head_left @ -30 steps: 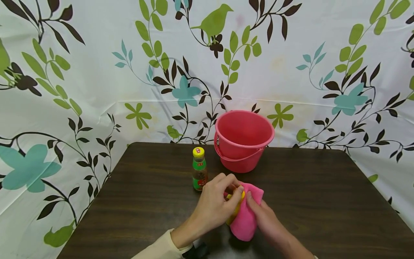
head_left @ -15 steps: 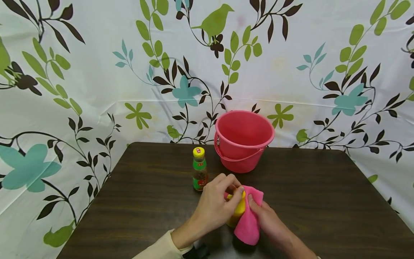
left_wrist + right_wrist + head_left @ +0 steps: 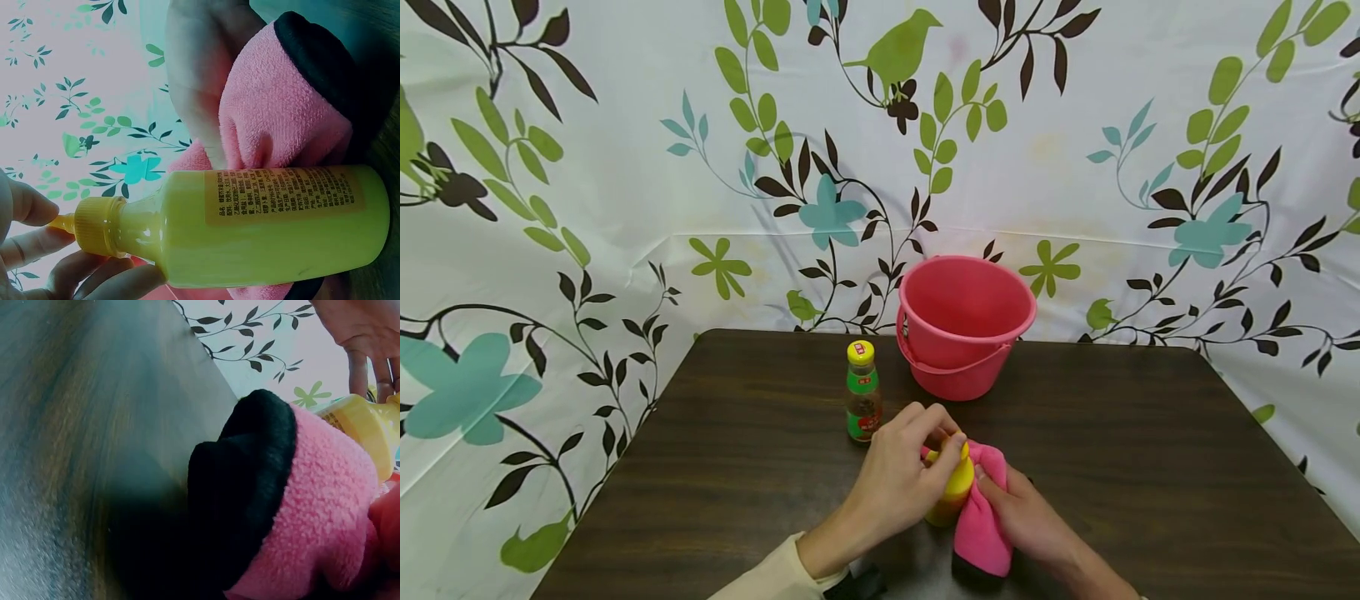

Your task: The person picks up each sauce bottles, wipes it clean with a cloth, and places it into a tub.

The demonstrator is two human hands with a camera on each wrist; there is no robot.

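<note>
Yellow plastic shapes a squeeze bottle (image 3: pixel 281 237), held nozzle-up between the two hands at the near middle of the table (image 3: pixel 760 417); whether its base touches the wood cannot be told; the left hand (image 3: pixel 897 467) has its thumb and a finger pinched together on the pointed tip of the cap (image 3: pixel 97 226), while its other fingers bend in beside the neck; a pale sleeve (image 3: pixel 775 575) ends near that wrist. Opposite, the right hand (image 3: pixel 1030 517) grips a pink fleecy cloth (image 3: pixel 983 529) with black edging (image 3: pixel 262 450), thumb on the near face; its remaining fingers are mostly hidden, so how far they curl cannot be told; the fabric lies against the bottle's side, near a label (image 3: pixel 284 194) printed with dark characters, and its lower end droops. Beyond the left hand a clear bottle (image 3: pixel 863 396) with a yellow lid stands upright; to its right, farther back, sits a pink bucket (image 3: pixel 958 385), mouth up, handle slung across its front; white leaf-printed fabric (image 3: pixel 625 208) hangs behind the table.
</note>
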